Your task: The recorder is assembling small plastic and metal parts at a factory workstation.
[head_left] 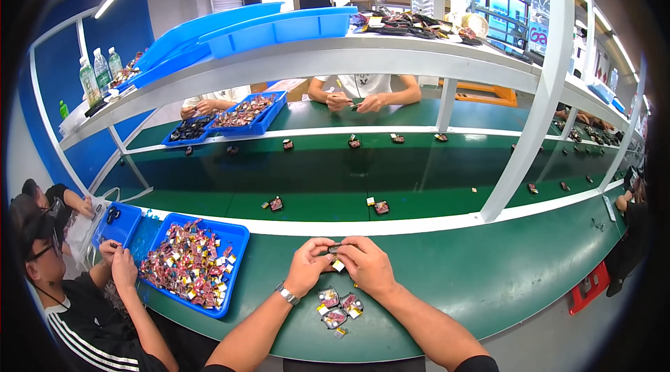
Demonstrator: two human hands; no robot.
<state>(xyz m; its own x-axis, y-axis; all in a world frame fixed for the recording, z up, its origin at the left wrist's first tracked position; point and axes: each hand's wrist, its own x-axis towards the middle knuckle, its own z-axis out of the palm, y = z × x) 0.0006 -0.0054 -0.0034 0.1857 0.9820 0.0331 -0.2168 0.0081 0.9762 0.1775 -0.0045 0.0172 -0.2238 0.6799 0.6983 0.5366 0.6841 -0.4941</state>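
Observation:
Just above the green work surface, my left hand [311, 267] and my right hand [367, 269] meet, fingers closed around a small black plastic casing [335, 249]. Beneath the fingers hangs a small battery [338, 265], silver-white with a yellow end. What lies inside the casing is hidden by my fingertips. Between my forearms sit a few small casings [334, 317] with red circuit boards and batteries in them. One more small yellow-and-silver battery piece [340, 333] lies closest to me.
Left of my hands stands a blue tray [241, 246] heaped with red circuit boards and batteries. A co-worker [91, 302] sits at its left. Beyond a white rail, small assemblies [381, 207] lie spaced along the green conveyor [314, 169]. A white shelf [377, 56] crosses above, its post [520, 155] at right.

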